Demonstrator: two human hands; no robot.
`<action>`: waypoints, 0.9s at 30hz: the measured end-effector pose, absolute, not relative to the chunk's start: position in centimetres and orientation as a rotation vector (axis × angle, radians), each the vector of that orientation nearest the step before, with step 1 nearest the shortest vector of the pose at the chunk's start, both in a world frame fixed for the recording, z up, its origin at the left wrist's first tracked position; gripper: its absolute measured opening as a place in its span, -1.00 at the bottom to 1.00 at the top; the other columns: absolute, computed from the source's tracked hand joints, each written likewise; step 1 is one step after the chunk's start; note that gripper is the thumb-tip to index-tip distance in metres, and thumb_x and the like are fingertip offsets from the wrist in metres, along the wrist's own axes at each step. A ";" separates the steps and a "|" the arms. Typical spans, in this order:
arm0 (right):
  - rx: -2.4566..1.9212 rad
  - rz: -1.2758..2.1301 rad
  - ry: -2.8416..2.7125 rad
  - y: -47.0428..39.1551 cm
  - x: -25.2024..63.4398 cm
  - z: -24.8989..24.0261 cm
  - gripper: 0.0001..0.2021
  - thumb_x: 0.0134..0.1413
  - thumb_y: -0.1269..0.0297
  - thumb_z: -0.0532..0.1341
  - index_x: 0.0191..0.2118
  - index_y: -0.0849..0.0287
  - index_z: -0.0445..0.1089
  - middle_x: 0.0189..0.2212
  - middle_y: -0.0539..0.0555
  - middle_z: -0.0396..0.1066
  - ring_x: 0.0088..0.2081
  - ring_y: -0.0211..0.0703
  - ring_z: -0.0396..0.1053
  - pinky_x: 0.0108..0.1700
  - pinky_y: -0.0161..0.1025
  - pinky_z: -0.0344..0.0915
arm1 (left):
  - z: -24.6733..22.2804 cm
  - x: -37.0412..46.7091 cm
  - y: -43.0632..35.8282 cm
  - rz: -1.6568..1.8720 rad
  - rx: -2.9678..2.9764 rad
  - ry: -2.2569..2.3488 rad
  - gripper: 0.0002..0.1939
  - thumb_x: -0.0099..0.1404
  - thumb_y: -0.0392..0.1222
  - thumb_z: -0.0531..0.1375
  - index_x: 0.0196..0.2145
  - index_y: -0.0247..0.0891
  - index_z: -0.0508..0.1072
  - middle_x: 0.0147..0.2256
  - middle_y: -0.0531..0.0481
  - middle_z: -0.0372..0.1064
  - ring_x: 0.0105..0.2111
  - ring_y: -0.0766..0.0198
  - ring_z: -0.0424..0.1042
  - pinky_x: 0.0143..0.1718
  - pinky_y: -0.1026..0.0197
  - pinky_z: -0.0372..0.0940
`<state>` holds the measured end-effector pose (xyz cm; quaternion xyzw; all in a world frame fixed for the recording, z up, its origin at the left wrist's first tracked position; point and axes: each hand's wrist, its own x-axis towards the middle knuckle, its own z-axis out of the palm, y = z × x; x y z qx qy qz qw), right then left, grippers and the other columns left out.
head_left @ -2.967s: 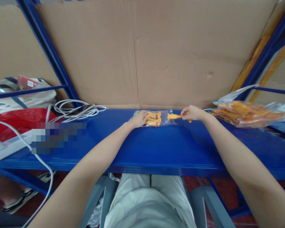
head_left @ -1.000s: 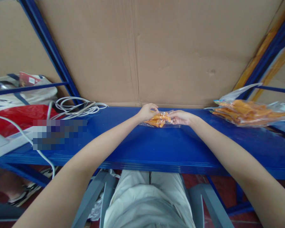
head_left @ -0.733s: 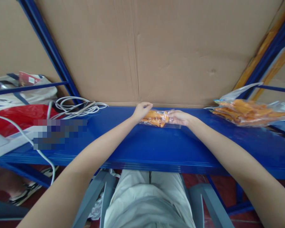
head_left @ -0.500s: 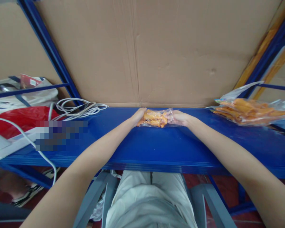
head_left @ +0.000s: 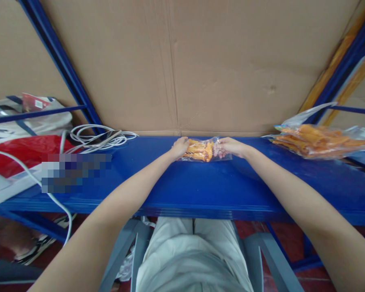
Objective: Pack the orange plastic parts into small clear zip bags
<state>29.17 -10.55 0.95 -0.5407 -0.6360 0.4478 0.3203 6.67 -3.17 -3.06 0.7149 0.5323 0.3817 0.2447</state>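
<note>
A clear plastic bag point(head_left: 199, 151) with rumpled orange contents lies on the blue tabletop, close to the cardboard wall. What the orange contents are cannot be made out. My left hand point(head_left: 180, 147) is closed on the bag's left end, its fingers partly hidden behind the plastic. At the other end, my right hand point(head_left: 231, 147) has its fingers bent together on the loose, transparent edge, which spreads flat beneath them. Farther right lies a larger pile of clear bags point(head_left: 319, 142) with similar orange contents; neither hand touches it.
Coiled white cables point(head_left: 106, 138) lie at the back left. A red bag point(head_left: 33, 152) and a light cloth bag point(head_left: 48, 121) are beyond them. Blue metal posts point(head_left: 61, 61) flank the cardboard wall point(head_left: 215, 69). Another person's leg point(head_left: 12, 243) shows at lower left.
My right hand has shifted slightly right along the bag, and more of its clear edge shows. My left hand has turned a little and lies more over its end.
</note>
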 end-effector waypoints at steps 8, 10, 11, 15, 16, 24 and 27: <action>-1.311 1.322 -1.556 -10.8 30.7 2.6 -0.43 0.35 -0.10 -0.03 -0.52 0.21 0.38 -0.55 0.14 0.49 -0.55 -0.24 0.37 -0.45 -0.33 0.25 | -1.6 7.5 -5.7 0.926 2.083 1.653 -0.62 0.40 -0.34 -0.05 0.04 -0.22 0.45 0.17 -0.15 0.39 0.23 0.03 0.28 0.31 -0.23 -0.02; -1.289 1.264 -1.643 -11.1 30.5 2.6 -0.54 0.23 -0.09 0.19 -0.49 0.22 0.43 -0.51 0.12 0.51 -0.49 -0.26 0.40 -0.44 -0.36 0.24 | -1.5 7.6 -6.0 0.977 2.093 1.618 -0.64 0.35 -0.41 -0.03 -0.08 -0.18 0.48 0.09 -0.10 0.46 0.18 0.03 0.32 0.31 -0.33 -0.12; -1.284 1.225 -1.690 -11.2 30.3 2.6 -0.63 0.16 0.00 0.29 -0.48 0.22 0.45 -0.50 0.10 0.52 -0.47 -0.27 0.40 -0.42 -0.37 0.24 | -1.5 7.6 -6.1 1.016 2.096 1.578 -0.65 0.30 -0.45 0.00 -0.15 -0.17 0.49 0.06 -0.08 0.48 0.17 0.03 0.33 0.31 -0.36 -0.17; -1.295 1.085 -1.829 -11.4 29.9 2.4 -0.86 -0.08 0.30 0.43 -0.49 0.21 0.50 -0.48 0.04 0.53 -0.42 -0.30 0.41 -0.34 -0.38 0.23 | -1.3 7.2 -6.2 1.131 2.122 1.444 -0.71 0.15 -0.52 0.08 -0.38 -0.17 0.47 -0.20 -0.01 0.55 0.06 0.04 0.41 0.34 -0.35 -0.37; -1.303 1.062 -1.842 -11.3 29.9 2.4 -0.88 -0.09 0.32 0.42 -0.50 0.20 0.50 -0.48 0.03 0.53 -0.41 -0.30 0.41 -0.33 -0.37 0.24 | -1.2 7.1 -6.2 1.143 2.135 1.432 -0.73 0.15 -0.51 0.09 -0.42 -0.17 0.46 -0.29 0.01 0.54 0.01 0.06 0.43 0.35 -0.33 -0.39; -1.430 0.623 -1.614 -9.7 30.6 1.3 -0.86 -0.09 0.45 0.33 -0.57 0.18 0.43 -0.52 -0.01 0.45 -0.37 -0.24 0.36 -0.15 -0.27 0.29 | 0.3 6.5 -6.7 1.163 2.111 1.404 -0.79 0.28 -0.27 0.14 -0.50 -0.23 0.45 -0.51 -0.01 0.43 -0.30 0.15 0.46 0.12 0.04 0.25; -1.504 0.470 -1.542 -9.2 30.6 0.9 -0.83 0.00 0.46 0.28 -0.55 0.16 0.39 -0.49 0.00 0.44 -0.34 -0.23 0.37 -0.10 -0.24 0.30 | 0.2 6.3 -6.4 1.166 2.045 1.430 -0.88 0.29 -0.28 0.14 -0.33 -0.25 0.50 -0.39 -0.04 0.50 -0.29 0.20 0.46 -0.10 0.21 0.34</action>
